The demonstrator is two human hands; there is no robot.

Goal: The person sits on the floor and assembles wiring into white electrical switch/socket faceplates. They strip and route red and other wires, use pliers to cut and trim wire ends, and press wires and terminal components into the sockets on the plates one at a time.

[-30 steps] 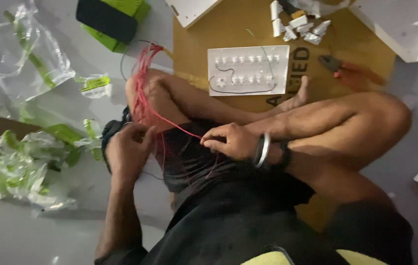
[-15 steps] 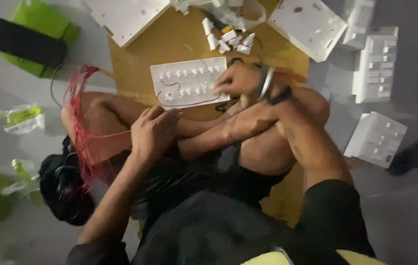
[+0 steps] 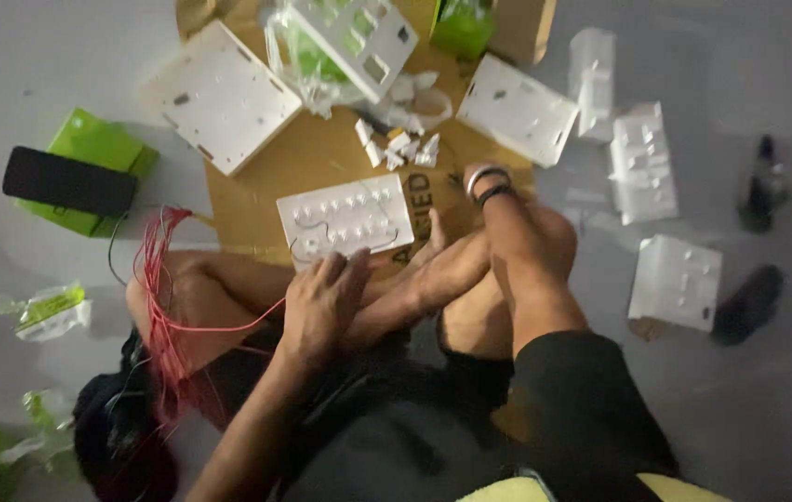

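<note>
I sit cross-legged on the floor. My left hand (image 3: 321,299) rests on my leg at the near edge of a white switch panel (image 3: 345,218) lying back-up on brown cardboard (image 3: 256,200). A thin red wire (image 3: 228,325) runs taut from a red wire bundle (image 3: 156,279) over my left knee into this hand. My right arm stretches forward over my right knee. Its wrist wears bangles, and my right hand (image 3: 476,173) points down at the cardboard right of the panel, mostly hidden. Small white parts (image 3: 400,149) lie just beyond the panel.
Several white panels and plastic housings lie around the cardboard, one at the far left (image 3: 219,93) and one at the right (image 3: 675,279). A black phone (image 3: 68,181) sits on a green box at the left. Clear wrappers are at the left edge, dark objects at the far right.
The view has swung towards the cardboard. My right hand left the wires at my lap and reached forward past the panel. My left hand moved up to the panel's near edge.
</note>
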